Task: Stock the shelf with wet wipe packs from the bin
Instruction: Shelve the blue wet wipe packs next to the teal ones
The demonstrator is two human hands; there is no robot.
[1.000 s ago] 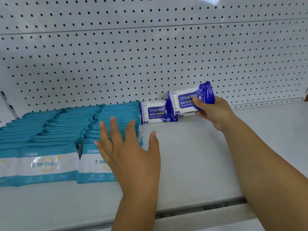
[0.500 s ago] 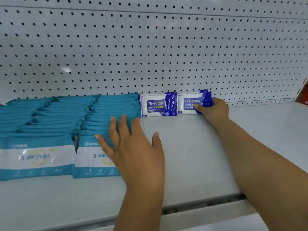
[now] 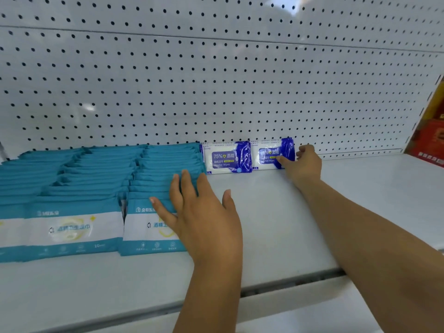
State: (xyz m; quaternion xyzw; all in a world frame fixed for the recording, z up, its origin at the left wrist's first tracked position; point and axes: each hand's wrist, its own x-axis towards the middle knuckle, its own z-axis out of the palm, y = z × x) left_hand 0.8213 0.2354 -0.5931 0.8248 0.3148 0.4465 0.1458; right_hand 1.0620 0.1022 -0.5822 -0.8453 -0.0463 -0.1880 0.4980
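Head view: your right hand (image 3: 304, 164) is still pinching the second blue pack (image 3: 269, 155), now standing on the shelf (image 3: 276, 212) beside the first blue pack (image 3: 225, 157), no more in air, so this placing is ending. Your left hand (image 3: 204, 217) is lying straight-fingered on the teal packs (image 3: 96, 179).

Shelf (image 3: 276, 212): white painted metal, smooth, low satin sheen. Pegboard back panel (image 3: 216, 80): same white painted metal, perforated, glossier, soft glare patches. Teal wipe packs (image 3: 96, 176): thin plastic film, satin, top seams slightly rumpled, printed fronts smooth. Blue-white wipe packs (image 3: 225, 157): shinier plastic film, crinkled at blue ends, catching highlights. Red carton (image 3: 430, 140): looks like printed card, blurred.
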